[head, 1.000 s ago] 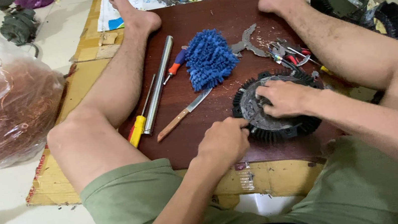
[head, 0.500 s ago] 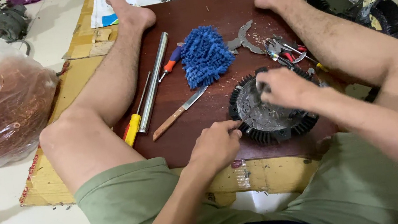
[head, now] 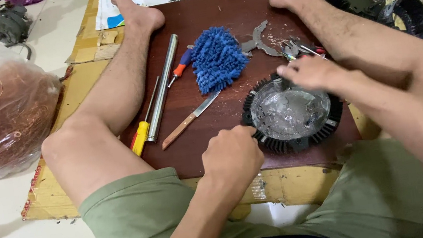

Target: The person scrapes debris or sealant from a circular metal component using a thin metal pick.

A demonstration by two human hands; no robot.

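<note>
A round black finned part (head: pixel 290 114) with a shiny metal middle lies on the dark brown board (head: pixel 241 10) between my legs. My left hand (head: pixel 231 157) is closed against its near left rim and holds it. Over the part's far edge my right hand (head: pixel 309 72) hovers, blurred, with its fingers stretched out and nothing seen in it. Just beyond that hand lie pliers with red handles (head: pixel 297 49).
On the board lie a blue fluffy mitt (head: pixel 217 59), a wooden-handled knife (head: pixel 190 120), a metal tube (head: pixel 163 87), a yellow-handled screwdriver (head: pixel 141 135), a small red-and-blue screwdriver (head: pixel 181 68) and a metal bracket (head: pixel 261 40). A plastic bag of copper wire (head: pixel 1 118) sits left; black parts (head: pixel 369 0) at far right.
My right hand has lifted off the top of the finned part and moved to its far edge, uncovering the shiny middle. My left hand stays at the rim.
</note>
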